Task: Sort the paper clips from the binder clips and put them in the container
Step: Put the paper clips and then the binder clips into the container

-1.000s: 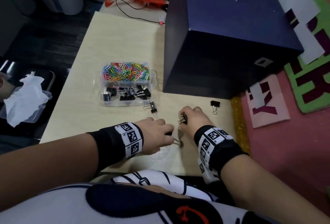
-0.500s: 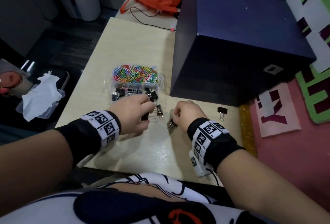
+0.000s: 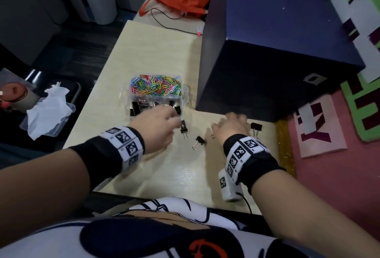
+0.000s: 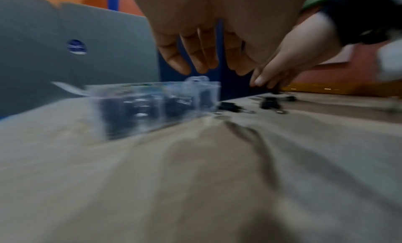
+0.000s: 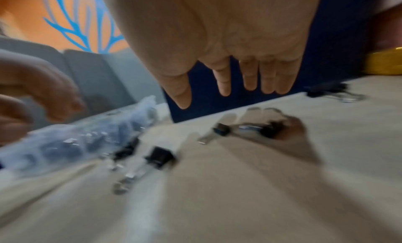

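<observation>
A clear two-part container point(image 3: 186, 93) holds coloured paper clips point(image 3: 156, 85) in its far half and black binder clips point(image 3: 135, 107) in its near half. My left hand point(image 3: 174, 119) hovers over the near half with loose fingers point(image 4: 178, 66) and holds nothing. Loose binder clips lie on the table: one by the container point(image 3: 183, 128), one in the middle point(image 3: 200, 141), one at the far right point(image 3: 256, 128). My right hand point(image 3: 234, 118) floats low between them, its fingers point(image 5: 268, 85) straight and empty; two more clips point(image 5: 222, 131) lie under it.
A big dark blue box point(image 3: 277, 42) stands just behind my right hand and right of the container. The pale table point(image 3: 164, 42) ends near my body. A red bag point(image 3: 185, 1) and a cable lie at the far end. A tissue tray point(image 3: 47, 114) sits off the left.
My left hand carried a binder clip from the table front to the container and now holds nothing. My right hand let its clip go and moved right and forward.
</observation>
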Motion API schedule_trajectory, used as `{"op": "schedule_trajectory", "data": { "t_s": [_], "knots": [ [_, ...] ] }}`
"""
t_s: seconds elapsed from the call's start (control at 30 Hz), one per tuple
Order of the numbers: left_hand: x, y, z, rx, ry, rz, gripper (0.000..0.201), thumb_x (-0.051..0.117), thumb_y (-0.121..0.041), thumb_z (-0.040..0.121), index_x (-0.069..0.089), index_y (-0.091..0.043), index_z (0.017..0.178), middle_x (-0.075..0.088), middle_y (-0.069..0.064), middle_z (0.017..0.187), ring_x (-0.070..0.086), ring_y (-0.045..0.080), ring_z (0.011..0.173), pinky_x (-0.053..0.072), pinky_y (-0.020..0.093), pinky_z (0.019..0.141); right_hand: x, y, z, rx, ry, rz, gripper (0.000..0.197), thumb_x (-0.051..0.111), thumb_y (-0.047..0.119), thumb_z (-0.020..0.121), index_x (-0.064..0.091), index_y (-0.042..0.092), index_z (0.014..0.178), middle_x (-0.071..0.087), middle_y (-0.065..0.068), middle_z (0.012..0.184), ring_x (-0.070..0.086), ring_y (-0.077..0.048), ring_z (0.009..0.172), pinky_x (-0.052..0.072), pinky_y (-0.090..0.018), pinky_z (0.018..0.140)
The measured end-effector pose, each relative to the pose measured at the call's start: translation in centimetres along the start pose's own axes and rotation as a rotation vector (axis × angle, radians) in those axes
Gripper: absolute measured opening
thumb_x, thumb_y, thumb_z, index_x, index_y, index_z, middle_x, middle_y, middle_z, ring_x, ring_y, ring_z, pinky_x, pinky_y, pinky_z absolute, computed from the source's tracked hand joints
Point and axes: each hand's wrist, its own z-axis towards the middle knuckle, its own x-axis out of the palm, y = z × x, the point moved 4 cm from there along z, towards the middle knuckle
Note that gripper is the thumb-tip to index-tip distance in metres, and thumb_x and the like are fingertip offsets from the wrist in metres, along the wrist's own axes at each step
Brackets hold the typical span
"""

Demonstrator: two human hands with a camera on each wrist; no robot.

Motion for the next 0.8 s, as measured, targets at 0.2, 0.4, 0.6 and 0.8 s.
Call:
{"op": "schedule_trajectory", "data": {
  "t_s": [0.2, 0.4, 0.6, 0.8],
  "knots": [
    [3.8, -3.1, 1.5, -0.082, 0.310, 0.048, 0.062, 0.054, -0.009, 0.085, 0.030, -0.016, 0.142, 0.032, 0.007, 0.145, 0.041, 0.028, 0.126, 0.047, 0.044, 0.096, 0.1, -5.1, 1.2, 0.149, 0.032, -0.071, 0.078, 0.053, 0.052, 0.087, 0.020, 0.015, 0.147, -0.004, -0.012, 0.159, 0.007, -0.032, 0.145, 0.026, -0.047, 0.112],
    [5.1, -1.9, 1.9, -0.093, 0.359, 0.129, 0.068, 0.068, -0.001, 0.069, 0.042, -0.014, 0.130, 0.042, 0.005, 0.118, 0.048, 0.026, 0.107, 0.051, 0.040, 0.089, 0.2, -3.1, -0.7, -0.075, 0.079, -0.049, 0.046, 0.050, 0.039, 0.091, 0.037, 0.019, 0.131, 0.019, -0.006, 0.149, 0.031, -0.030, 0.128, 0.041, -0.042, 0.094],
    [4.8, -0.6, 1.3, -0.192, 0.382, 0.095, 0.028, 0.064, -0.005, 0.077, 0.056, -0.016, 0.101, 0.045, 0.002, 0.099, 0.057, 0.023, 0.082, 0.053, 0.032, 0.070, 2.3, -0.2, -2.7, -0.343, 0.138, -0.077, 0.024, 0.058, 0.029, 0.085, 0.052, 0.026, 0.108, 0.021, 0.003, 0.136, 0.028, -0.020, 0.118, 0.039, -0.028, 0.082],
    [4.4, -0.7, 1.0, -0.130, 0.330, 0.180, 0.030, 0.064, -0.012, 0.081, 0.054, -0.017, 0.109, 0.047, 0.006, 0.116, 0.053, 0.026, 0.103, 0.049, 0.035, 0.077, 3.4, 1.6, -3.2, -0.463, 0.152, -0.016, 0.020, 0.053, 0.010, 0.079, 0.053, 0.025, 0.093, 0.031, 0.003, 0.116, 0.040, -0.021, 0.105, 0.047, -0.032, 0.083]
  ]
}}
